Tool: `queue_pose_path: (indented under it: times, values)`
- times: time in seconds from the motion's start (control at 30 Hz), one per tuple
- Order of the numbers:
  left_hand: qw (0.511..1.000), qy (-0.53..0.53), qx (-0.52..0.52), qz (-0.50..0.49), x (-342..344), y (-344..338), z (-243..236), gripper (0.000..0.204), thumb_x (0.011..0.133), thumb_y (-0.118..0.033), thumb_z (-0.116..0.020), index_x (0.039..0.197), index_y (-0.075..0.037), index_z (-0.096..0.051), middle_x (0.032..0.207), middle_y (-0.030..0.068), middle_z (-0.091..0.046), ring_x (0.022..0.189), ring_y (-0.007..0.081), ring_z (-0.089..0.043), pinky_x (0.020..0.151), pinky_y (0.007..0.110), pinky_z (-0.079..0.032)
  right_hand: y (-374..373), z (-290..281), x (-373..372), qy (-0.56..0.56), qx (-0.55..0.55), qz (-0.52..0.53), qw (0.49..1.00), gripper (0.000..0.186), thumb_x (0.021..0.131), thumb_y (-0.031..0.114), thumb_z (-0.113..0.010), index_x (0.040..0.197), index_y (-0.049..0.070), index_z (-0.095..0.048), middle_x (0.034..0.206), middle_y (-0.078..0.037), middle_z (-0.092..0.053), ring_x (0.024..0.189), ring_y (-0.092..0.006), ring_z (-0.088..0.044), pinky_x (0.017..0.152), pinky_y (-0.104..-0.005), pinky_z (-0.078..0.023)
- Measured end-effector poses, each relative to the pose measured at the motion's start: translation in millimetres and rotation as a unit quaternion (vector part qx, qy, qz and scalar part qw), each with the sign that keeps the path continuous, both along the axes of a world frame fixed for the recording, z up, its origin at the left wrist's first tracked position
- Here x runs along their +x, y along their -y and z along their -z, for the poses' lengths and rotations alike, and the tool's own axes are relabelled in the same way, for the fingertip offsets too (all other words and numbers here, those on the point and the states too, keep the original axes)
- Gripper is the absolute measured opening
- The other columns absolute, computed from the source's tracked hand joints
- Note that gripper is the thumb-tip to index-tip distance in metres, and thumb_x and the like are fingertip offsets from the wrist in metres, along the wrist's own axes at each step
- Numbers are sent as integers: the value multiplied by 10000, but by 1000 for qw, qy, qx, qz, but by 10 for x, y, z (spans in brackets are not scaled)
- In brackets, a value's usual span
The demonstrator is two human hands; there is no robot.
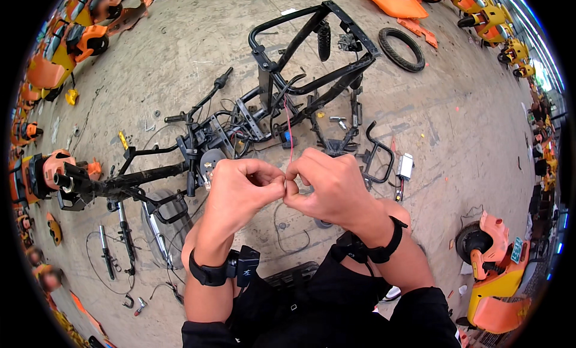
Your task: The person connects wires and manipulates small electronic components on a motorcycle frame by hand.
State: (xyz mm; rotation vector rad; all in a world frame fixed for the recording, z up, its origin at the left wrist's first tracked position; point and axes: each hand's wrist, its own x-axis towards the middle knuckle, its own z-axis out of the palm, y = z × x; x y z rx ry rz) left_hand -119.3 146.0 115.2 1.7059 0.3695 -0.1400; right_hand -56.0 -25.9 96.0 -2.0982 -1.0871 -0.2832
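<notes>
A thin red wire (290,132) runs down from a black scooter frame (264,108) to my fingers. My right hand (330,183) is closed in a pinch where the wire reaches it. Close against it, my left hand (243,189) also pinches thumb to forefinger, and the two sets of fingertips meet around the wire's near end. What exactly lies between the fingertips is too small to make out. The bare frame lies on the floor before me, with loose cables and a blue-sided part (288,137) near its middle.
A loose tyre (401,49) and orange panels (396,3) lie at the far right. Right of my hands are a bent black bar (381,153) and a silver box (405,166). Shock absorbers (125,234) and a wheel (157,228) lie left. Orange-yellow scooters (495,270) line both sides.
</notes>
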Motion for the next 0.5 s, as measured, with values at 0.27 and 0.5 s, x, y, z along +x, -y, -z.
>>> queue_pose_path:
  times: [0.27,0.5]
  values:
    - [1000,-13,-6,7,19,12,-36,146,750,-58,-730,837,58,-742,676,43,-685,618,37,-578,558,196,-462,-27,69,-10,38,-16,10,999,193,663,112,-730,684,90,-539,637,-29,-510,456,-228,-517,405,-339,-402]
    - [997,-12,-72,-19,16,65,-24,163,755,-57,-723,854,71,-735,706,58,-701,644,45,-607,583,191,-484,-24,42,-29,50,19,15,998,230,663,117,-738,673,89,-510,626,-32,-491,443,-230,-506,401,-339,-401]
